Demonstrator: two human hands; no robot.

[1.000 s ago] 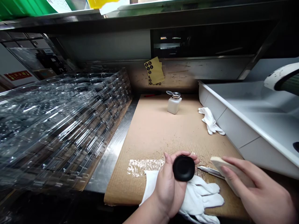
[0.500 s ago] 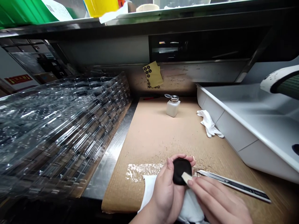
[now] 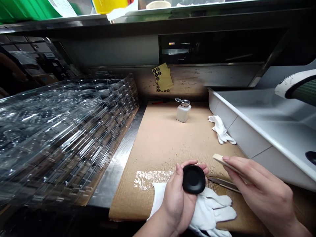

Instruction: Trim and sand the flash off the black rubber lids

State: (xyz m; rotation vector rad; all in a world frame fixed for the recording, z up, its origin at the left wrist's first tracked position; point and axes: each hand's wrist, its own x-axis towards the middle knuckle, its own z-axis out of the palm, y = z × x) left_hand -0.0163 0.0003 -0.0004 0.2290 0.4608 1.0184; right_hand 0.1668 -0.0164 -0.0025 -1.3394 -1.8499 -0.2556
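My left hand point(image 3: 179, 197) cradles a round black dished piece point(image 3: 194, 179), its hollow side facing up. To the right, my right hand point(image 3: 259, 186) pinches a thin cream-coloured strip point(image 3: 218, 158), whose tip is apart from the black piece. Beneath my hands lies a white glove point(image 3: 214, 210) on the cardboard sheet point(image 3: 158, 141). A utility knife point(image 3: 225, 184) rests on the cardboard, partly hidden behind my right hand. Farther back stands a small square white bottle point(image 3: 183, 112) with its metal lid flipped up.
Stacked clear plastic trays point(image 3: 98, 131) fill the left side. A large white bin point(image 3: 249, 135) borders the right, with another white glove point(image 3: 221, 129) beside it. A metal shelf edge point(image 3: 148, 18) runs overhead. Yellow sticker sheets point(image 3: 163, 79) lean at the back.
My right hand has moved right and up with the strip, away from the black piece. More of the lower glove shows, and the knife is now largely covered. A person's arm appears at far left.
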